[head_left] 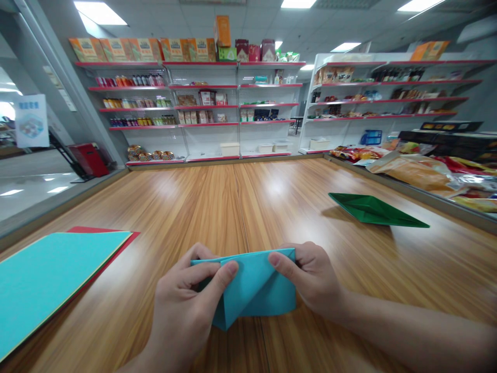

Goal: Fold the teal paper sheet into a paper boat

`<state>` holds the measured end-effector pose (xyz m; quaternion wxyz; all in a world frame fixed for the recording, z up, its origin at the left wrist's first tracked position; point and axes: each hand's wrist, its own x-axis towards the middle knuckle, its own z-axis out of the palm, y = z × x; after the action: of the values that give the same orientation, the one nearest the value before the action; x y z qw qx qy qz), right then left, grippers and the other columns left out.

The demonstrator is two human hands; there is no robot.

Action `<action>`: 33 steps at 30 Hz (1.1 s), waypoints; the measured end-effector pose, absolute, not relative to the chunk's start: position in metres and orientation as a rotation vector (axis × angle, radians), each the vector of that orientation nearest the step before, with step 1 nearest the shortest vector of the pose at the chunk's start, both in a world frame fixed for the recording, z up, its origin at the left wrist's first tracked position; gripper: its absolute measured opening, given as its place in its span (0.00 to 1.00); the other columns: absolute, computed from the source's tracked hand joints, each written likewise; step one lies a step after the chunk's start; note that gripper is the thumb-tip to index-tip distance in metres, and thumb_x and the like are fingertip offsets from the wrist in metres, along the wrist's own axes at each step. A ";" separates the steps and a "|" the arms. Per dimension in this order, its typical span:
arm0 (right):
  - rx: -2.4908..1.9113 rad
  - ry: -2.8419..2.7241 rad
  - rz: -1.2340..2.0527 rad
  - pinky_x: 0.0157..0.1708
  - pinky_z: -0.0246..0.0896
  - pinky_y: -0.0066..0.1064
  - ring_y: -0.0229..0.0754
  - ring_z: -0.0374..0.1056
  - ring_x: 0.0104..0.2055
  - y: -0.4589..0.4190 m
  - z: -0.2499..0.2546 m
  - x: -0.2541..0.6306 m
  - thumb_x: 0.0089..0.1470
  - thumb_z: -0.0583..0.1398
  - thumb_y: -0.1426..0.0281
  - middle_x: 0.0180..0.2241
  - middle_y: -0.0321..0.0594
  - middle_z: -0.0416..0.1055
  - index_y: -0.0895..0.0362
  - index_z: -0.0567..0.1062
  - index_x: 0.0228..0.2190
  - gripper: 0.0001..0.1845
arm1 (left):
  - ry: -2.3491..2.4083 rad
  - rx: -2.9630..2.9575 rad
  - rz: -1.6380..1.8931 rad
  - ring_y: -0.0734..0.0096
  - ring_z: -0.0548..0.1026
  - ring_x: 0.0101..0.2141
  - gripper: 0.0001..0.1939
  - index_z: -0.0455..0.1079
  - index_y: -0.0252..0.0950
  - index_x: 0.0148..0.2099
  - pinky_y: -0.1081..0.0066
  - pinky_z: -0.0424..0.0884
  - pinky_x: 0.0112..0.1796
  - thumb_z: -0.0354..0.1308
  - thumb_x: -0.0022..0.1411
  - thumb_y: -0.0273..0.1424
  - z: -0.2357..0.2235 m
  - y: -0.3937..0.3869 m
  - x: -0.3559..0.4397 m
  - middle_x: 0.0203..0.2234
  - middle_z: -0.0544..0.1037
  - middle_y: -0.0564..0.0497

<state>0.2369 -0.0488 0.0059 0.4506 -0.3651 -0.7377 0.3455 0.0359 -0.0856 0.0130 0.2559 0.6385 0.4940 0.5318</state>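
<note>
Between my two hands is a folded sheet of blue paper (256, 290), held up just above the wooden table. My left hand (190, 300) pinches its left end, thumb on the near face and fingers behind and along the top edge. At the upper right corner my right hand (310, 274) grips the paper, its thumb pressed on the front. A diagonal fold crosses the near face, and a pointed flap hangs at the lower left. The fingertips behind the paper are hidden. Farther right on the table lies a folded green paper boat (373, 210).
A stack of coloured paper (58, 280), light blue on top with red beneath, lies at the left of the wooden table (194, 207). Packaged snacks (419, 171) line the right edge. Store shelves (205, 106) stand behind, and a red box (90, 159) is at the left.
</note>
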 end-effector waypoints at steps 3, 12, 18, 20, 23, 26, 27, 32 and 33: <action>-0.905 -1.825 0.840 0.15 0.44 0.22 0.29 0.50 0.17 -0.049 0.006 0.237 0.59 0.55 0.60 0.15 0.30 0.53 0.59 0.62 0.15 0.24 | 1.349 1.736 1.444 0.77 0.66 0.23 0.13 0.75 0.39 0.22 0.78 0.62 0.21 0.61 0.59 0.35 0.013 -0.086 0.036 0.22 0.66 0.54; -0.918 -1.815 0.834 0.16 0.42 0.23 0.29 0.48 0.17 -0.050 0.004 0.236 0.59 0.54 0.60 0.15 0.30 0.50 0.58 0.58 0.14 0.26 | 1.367 1.743 1.448 0.76 0.65 0.23 0.14 0.74 0.39 0.21 0.78 0.61 0.21 0.61 0.58 0.35 0.013 -0.085 0.037 0.22 0.65 0.54; -0.912 -1.822 0.795 0.16 0.40 0.23 0.29 0.46 0.17 -0.048 0.005 0.235 0.59 0.54 0.61 0.15 0.29 0.48 0.58 0.56 0.14 0.26 | 1.376 1.767 1.458 0.77 0.65 0.22 0.15 0.74 0.39 0.20 0.77 0.61 0.21 0.60 0.59 0.35 0.014 -0.086 0.036 0.21 0.64 0.54; -0.916 -1.833 0.792 0.16 0.40 0.23 0.29 0.46 0.17 -0.048 0.007 0.235 0.59 0.54 0.61 0.15 0.29 0.47 0.58 0.56 0.14 0.26 | 1.382 1.768 1.465 0.77 0.65 0.22 0.15 0.74 0.39 0.20 0.77 0.61 0.21 0.60 0.59 0.35 0.014 -0.085 0.036 0.21 0.65 0.54; -0.934 -1.837 0.771 0.16 0.40 0.23 0.29 0.47 0.17 -0.048 0.008 0.235 0.59 0.54 0.61 0.15 0.29 0.48 0.58 0.56 0.14 0.26 | 1.370 1.757 1.472 0.76 0.65 0.22 0.16 0.74 0.39 0.20 0.77 0.61 0.21 0.60 0.58 0.35 0.015 -0.085 0.038 0.21 0.65 0.54; -0.939 -1.830 0.775 0.16 0.41 0.24 0.30 0.47 0.17 -0.048 0.008 0.235 0.59 0.54 0.60 0.15 0.30 0.48 0.57 0.56 0.14 0.26 | 1.388 1.726 1.452 0.75 0.65 0.23 0.16 0.74 0.38 0.20 0.76 0.61 0.21 0.60 0.58 0.35 0.019 -0.086 0.039 0.21 0.65 0.53; -0.939 -1.830 0.782 0.16 0.41 0.24 0.30 0.47 0.17 -0.049 0.008 0.235 0.59 0.54 0.60 0.15 0.30 0.48 0.57 0.56 0.14 0.26 | 1.394 1.715 1.446 0.75 0.65 0.23 0.16 0.74 0.38 0.20 0.76 0.61 0.22 0.60 0.58 0.35 0.020 -0.087 0.040 0.21 0.65 0.53; -0.936 -1.831 0.787 0.16 0.41 0.24 0.30 0.47 0.17 -0.050 0.008 0.236 0.59 0.54 0.60 0.15 0.30 0.48 0.57 0.55 0.14 0.26 | 1.381 1.715 1.451 0.75 0.65 0.22 0.16 0.74 0.38 0.19 0.76 0.61 0.21 0.60 0.58 0.35 0.021 -0.087 0.040 0.21 0.65 0.53; -0.933 -1.829 0.787 0.15 0.40 0.24 0.30 0.47 0.17 -0.050 0.008 0.236 0.59 0.54 0.60 0.15 0.30 0.48 0.57 0.55 0.14 0.26 | 1.376 1.723 1.454 0.75 0.65 0.22 0.16 0.74 0.39 0.19 0.76 0.61 0.21 0.60 0.58 0.35 0.020 -0.086 0.039 0.21 0.65 0.53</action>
<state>0.2355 -0.0499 0.0077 0.4542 -0.3781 -0.7409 0.3191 0.0394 -0.0865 0.0203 0.2476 0.6320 0.5046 0.5335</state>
